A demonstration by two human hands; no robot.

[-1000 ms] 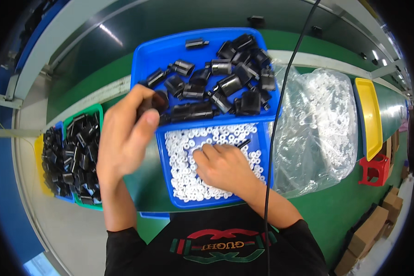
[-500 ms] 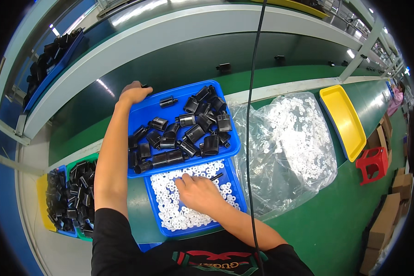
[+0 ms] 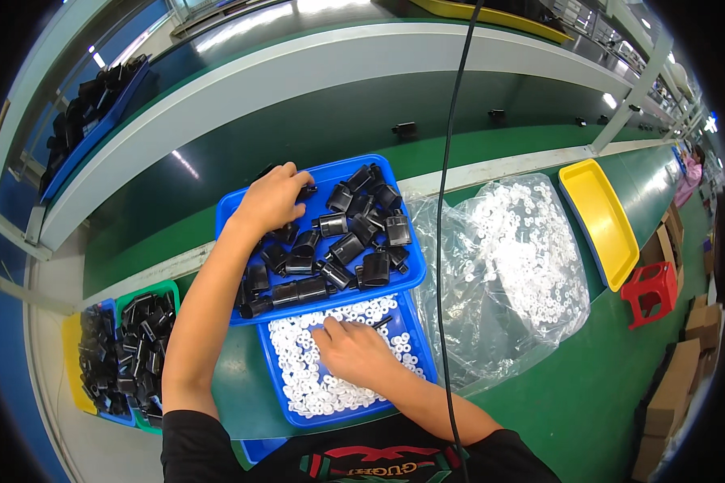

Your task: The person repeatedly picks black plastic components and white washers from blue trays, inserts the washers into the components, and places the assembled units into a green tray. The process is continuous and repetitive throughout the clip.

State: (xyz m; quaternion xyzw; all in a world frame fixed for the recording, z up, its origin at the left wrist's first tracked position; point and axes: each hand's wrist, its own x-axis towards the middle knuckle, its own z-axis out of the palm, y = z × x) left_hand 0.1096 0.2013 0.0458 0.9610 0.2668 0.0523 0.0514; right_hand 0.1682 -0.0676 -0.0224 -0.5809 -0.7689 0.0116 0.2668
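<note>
My left hand (image 3: 272, 200) is over the far left of the upper blue tray (image 3: 417, 278), its fingers closed around a black plastic part (image 3: 306, 191). Several more black cylindrical parts (image 3: 346, 247) with short stubs lie loose in that tray. Below it, and partly under it, is a second blue tray (image 3: 417, 320) full of small white rings (image 3: 306, 386). My right hand (image 3: 350, 350) is down among these rings, fingers bent and closed. A thin black stick (image 3: 383, 322) pokes out beside its knuckles; the fingertips are hidden.
A clear plastic bag (image 3: 532, 266) of white rings lies to the right, beside a yellow tray (image 3: 600, 221) and red stool (image 3: 649, 294). Bins of black parts (image 3: 145, 346) stand at left. A dark belt (image 3: 338, 121) carries scattered parts beyond. A black cable (image 3: 443, 201) hangs in front.
My left hand has come from the belt edge back over the upper tray, onto a black part there. A dark part shows behind it at the belt. My right hand stays among the rings.
</note>
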